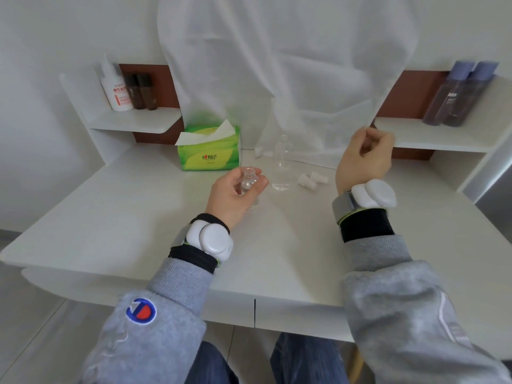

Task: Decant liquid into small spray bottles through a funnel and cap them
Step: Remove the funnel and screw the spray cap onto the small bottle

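head view: the left hand (235, 194) is wrapped round a small bottle (247, 183) that stands on the tabletop (110, 217), near the middle. its neck is open, with no cap on it. whether it holds any liquid is too hard to tell through the clear wall and the fingers.

just beyond it stands a taller clear bottle (282, 157), also uncapped, with only a shallow layer of liquid showing at its base. two white caps (307, 182) lie on the tabletop to its right, apart from both bottles.

the right hand (365, 159) is raised above the tabletop with its fingers curled in. whether they pinch anything cannot be made out. no funnel shows anywhere.

as a judgement, the task looks early or mid-way. the small bottle is steadied and ready, but nothing is being poured and both caps are off. still left: seat a funnel in the open neck, pour, then fit the caps.
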Motion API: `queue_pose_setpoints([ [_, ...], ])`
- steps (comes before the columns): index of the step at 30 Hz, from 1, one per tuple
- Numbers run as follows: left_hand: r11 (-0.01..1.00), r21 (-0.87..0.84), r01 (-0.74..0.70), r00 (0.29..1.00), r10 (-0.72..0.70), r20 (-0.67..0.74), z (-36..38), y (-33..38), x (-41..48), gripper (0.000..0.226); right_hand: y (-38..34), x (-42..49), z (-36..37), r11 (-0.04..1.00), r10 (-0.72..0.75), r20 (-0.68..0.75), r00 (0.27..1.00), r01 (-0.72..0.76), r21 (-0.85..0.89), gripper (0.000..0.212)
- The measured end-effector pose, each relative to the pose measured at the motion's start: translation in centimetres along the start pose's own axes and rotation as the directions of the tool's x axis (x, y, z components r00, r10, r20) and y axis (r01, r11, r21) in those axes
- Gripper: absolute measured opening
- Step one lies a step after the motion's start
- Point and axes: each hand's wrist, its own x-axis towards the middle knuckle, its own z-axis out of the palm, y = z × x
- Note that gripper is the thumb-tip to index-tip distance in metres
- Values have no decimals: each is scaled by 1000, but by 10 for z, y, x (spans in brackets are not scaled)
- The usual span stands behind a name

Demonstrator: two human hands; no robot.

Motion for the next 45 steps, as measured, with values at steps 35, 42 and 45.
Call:
queue_pose_setpoints([
  [35, 999, -47, -11, 1000, 12, 9, 0, -2, 2, 18, 22, 7, 0, 701, 160, 750, 641, 461, -544, 32],
  [42, 1000, 1, -22, 1000, 22, 9, 0, -1, 2, 21, 31, 4, -1, 729, 237, 730, 641, 380, -570, 27],
  [45, 999, 35, -37, 999, 37, 4, 1, -1, 3, 19, 33, 2, 3, 753, 224, 715, 662, 348, -558, 27],
])
